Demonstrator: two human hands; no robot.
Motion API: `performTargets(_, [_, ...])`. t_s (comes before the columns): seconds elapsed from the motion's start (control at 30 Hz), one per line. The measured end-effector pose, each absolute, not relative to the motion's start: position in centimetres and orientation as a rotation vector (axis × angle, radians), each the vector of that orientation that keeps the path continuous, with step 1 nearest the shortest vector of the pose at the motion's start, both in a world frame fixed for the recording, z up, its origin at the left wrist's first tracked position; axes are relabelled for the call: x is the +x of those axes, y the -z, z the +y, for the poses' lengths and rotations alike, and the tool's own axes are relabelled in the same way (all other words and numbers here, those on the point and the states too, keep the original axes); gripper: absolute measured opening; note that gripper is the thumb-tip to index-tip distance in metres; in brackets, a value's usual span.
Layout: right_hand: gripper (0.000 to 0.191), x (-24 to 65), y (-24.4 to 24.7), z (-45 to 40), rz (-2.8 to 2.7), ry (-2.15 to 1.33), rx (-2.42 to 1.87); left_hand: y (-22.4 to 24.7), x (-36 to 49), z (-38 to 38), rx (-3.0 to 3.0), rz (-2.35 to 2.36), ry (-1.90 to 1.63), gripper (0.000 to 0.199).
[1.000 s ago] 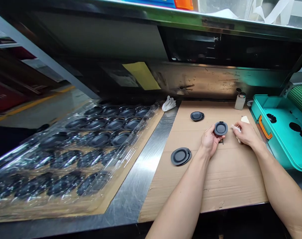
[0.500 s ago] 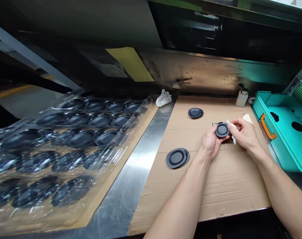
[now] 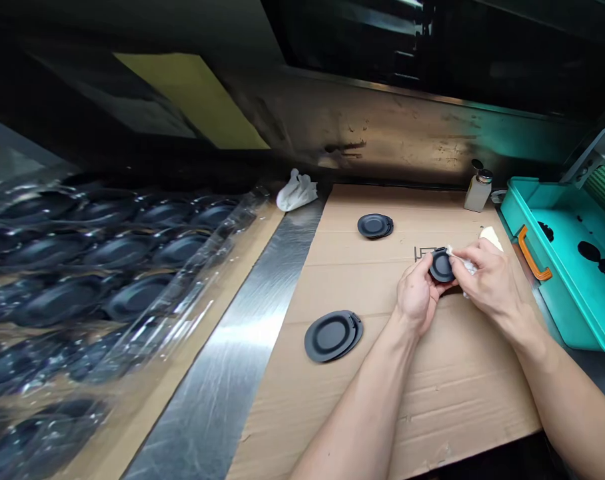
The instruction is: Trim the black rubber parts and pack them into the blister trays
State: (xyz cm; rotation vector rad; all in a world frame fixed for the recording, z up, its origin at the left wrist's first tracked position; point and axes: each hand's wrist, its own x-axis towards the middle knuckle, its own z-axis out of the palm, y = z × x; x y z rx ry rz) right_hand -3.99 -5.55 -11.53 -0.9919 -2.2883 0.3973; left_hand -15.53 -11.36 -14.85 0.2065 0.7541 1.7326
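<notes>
My left hand [image 3: 416, 291] is closed around the edge of a small round black plastic part [image 3: 441, 265] with a raised rim and a short tab on top. Pinched in my right hand [image 3: 490, 272] is a white cloth [image 3: 467, 267], which touches the part's upper right edge. Both hands are above the cardboard sheet [image 3: 462, 393]. Two more stacks of black parts lie on the cardboard: a small one [image 3: 375, 225] farther back and a larger one [image 3: 332, 335] left of my left forearm.
A clear plastic tray [image 3: 182, 293] of black parts fills the left side. A crumpled white cloth [image 3: 296, 191] lies by the back wall. Back right stands a small dispenser bottle [image 3: 478, 191]. A teal bin [image 3: 562, 300] with an orange handle [image 3: 534, 253] holds several black discs.
The view has swung to the right. My right hand has moved the white cloth onto the held part's upper edge; my left hand keeps its hold.
</notes>
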Motion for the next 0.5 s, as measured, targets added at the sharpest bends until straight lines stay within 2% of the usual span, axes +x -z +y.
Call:
performTargets(0.17, [0.025, -5.0, 12.5, -5.9, -2.393, -0.544, -0.842, 15.5, -15.5, -11.3, 0.246, 0.813, -1.795, 0.014])
performTargets(0.3, [0.019, -3.7, 11.2, -4.9, -2.510, -1.080, -0.682, 15.5, -15.7, -11.1, 0.225, 0.823, -1.793, 0.017])
performTargets(0.37, [0.018, -2.6, 10.4, -4.1, -2.433, -1.290, -0.759, 15.3, -15.8, -11.1, 0.208, 0.842, -1.769, 0.022])
performTargets(0.5, [0.021, -1.3, 10.1, -2.4, -2.111, -1.201, -1.026, 15.1, -15.9, -11.0, 0.197, 0.878, -1.719, 0.031])
